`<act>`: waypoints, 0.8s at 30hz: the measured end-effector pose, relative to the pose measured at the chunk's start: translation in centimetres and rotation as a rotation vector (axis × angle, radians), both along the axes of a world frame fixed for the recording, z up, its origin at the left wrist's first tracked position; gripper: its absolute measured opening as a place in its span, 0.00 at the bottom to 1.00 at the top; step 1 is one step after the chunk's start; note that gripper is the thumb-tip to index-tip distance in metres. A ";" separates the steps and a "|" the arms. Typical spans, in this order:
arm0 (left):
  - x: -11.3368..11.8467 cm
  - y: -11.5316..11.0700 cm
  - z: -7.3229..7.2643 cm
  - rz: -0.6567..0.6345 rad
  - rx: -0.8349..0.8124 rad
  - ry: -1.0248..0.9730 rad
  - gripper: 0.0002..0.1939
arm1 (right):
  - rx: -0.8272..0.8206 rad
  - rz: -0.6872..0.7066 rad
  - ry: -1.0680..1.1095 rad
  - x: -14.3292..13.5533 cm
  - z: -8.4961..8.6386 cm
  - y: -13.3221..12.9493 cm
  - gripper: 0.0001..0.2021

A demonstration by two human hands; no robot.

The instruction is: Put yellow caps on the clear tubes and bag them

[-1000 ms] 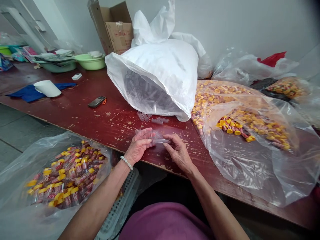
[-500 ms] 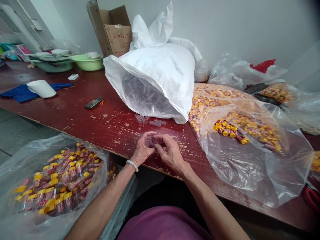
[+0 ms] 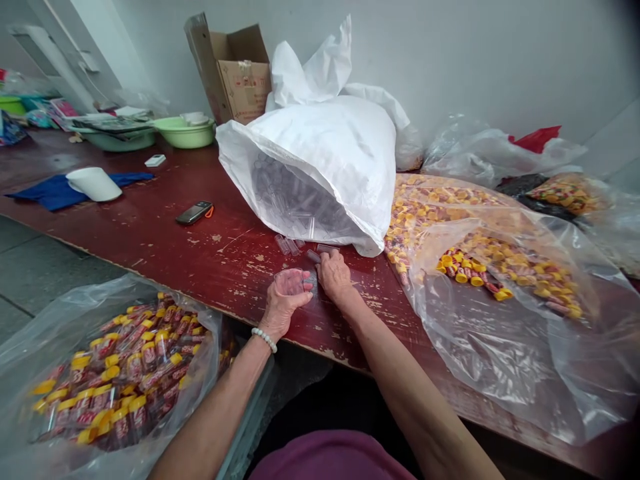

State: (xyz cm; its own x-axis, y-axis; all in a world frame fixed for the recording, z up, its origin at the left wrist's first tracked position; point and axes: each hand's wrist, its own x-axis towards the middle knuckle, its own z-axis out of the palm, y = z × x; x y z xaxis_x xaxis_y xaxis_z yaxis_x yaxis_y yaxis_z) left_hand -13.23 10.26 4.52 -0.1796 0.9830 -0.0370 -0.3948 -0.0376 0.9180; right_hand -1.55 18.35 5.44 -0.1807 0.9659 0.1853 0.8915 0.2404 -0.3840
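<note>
Several clear plastic tubes (image 3: 290, 283) lie in my left hand (image 3: 280, 303), its fingers curled around them and the thumb out to the right. My right hand (image 3: 335, 275) is just beyond it, fingers bent down onto a clear tube (image 3: 313, 256) on the red table. Another tube (image 3: 327, 249) lies against the mouth of the white sack, with a small group of tubes (image 3: 289, 245) to its left. The white sack (image 3: 335, 140) lies on its side with its mouth towards me, full of the same tubes. My right fingertips are partly hidden.
To the right, a clear plastic bag (image 3: 465, 360) holds many small yellow-capped pieces. At lower left, another bag (image 3: 30, 373) contains filled yellow-capped tubes. A phone (image 3: 194, 213), a white cup (image 3: 95, 183), green basins (image 3: 185, 135) and a cardboard box (image 3: 245, 87) stand farther off.
My right hand has left my left hand and moved forward to the loose tubes by the sack. The left hand has turned so the tubes in it show more. The view has shifted slightly.
</note>
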 end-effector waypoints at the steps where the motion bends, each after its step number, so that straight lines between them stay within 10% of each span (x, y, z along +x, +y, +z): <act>1: 0.0 0.0 0.0 0.004 0.004 0.001 0.26 | -0.007 0.000 0.019 0.2 0.0 -0.2 0.10; 11: 0.9 -0.1 -0.3 0.047 0.103 0.112 0.24 | -0.035 0.212 0.683 1.9 -0.9 -5.9 0.11; 24: 3.8 -0.2 0.2 -0.060 0.227 0.488 0.20 | 0.278 0.234 0.012 6.9 0.8 -11.0 0.13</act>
State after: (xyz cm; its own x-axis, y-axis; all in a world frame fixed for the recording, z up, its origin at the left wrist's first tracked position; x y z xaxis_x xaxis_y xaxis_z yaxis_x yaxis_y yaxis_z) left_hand -9.43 10.06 4.70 -0.0664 0.9657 0.2512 0.0683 -0.2468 0.9667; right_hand 5.39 7.37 6.25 -0.3870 0.8113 0.4382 0.7957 0.5339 -0.2858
